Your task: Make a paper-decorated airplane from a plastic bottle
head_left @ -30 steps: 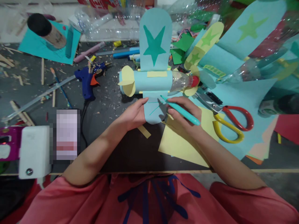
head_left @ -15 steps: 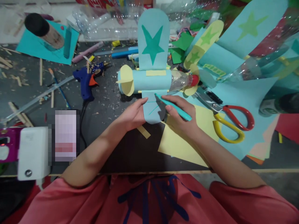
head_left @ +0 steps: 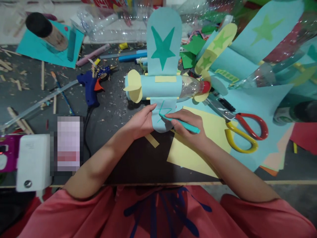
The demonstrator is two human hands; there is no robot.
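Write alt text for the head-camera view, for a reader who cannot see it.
A right hand draws with a teal marker on the near wing of a paper-covered bottle plane, while the left hand holds the wing.

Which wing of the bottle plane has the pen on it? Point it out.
The near wing, under the pen in the right hand: it bears only thin lines, while the far wing has a filled teal star.

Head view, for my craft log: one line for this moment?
left hand: holds wing | right hand: pen, tip on wing | nearby: scissors, glue gun
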